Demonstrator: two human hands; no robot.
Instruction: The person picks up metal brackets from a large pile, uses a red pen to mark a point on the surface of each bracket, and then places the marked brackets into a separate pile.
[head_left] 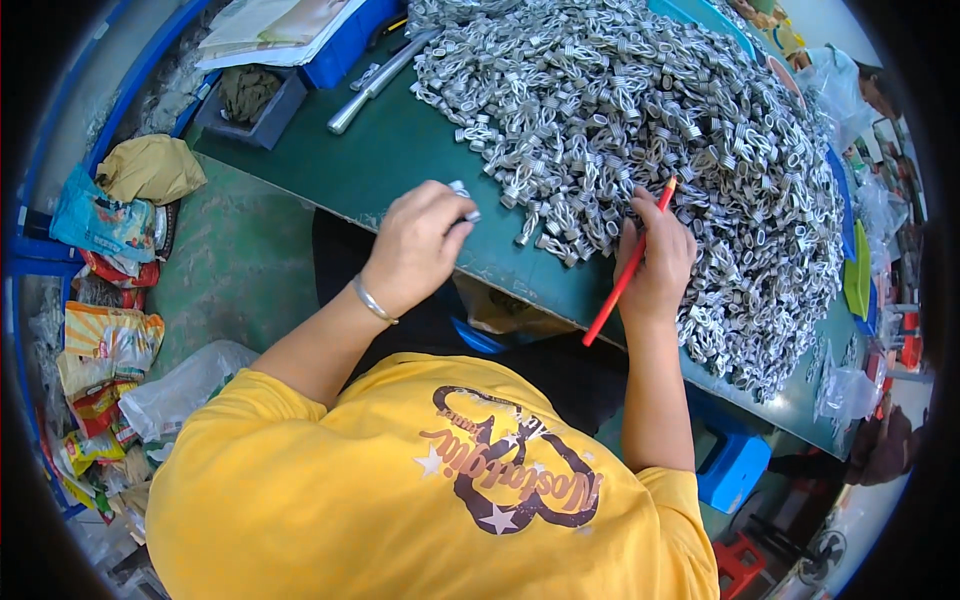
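A large heap of small silver-grey looped metal pieces (620,110) covers much of the green table (370,170). Over the table's near edge, my left hand (420,235) is closed, with one small silver piece (465,200) pinched between thumb and fingers. At the heap's near side is my right hand (655,255), closed around a red pencil (625,285). The pencil lies slanted across the palm, its tip pointing up toward the heap. My right fingertips reach the edge of the heap; whether they also hold a piece cannot be made out.
A metal rod-like tool (375,88) lies at the table's back left, beside a grey bin (250,105) with dark cloth and a blue box (350,45). Filled bags (110,340) line the floor at left. A blue stool (735,470) stands under the table at right.
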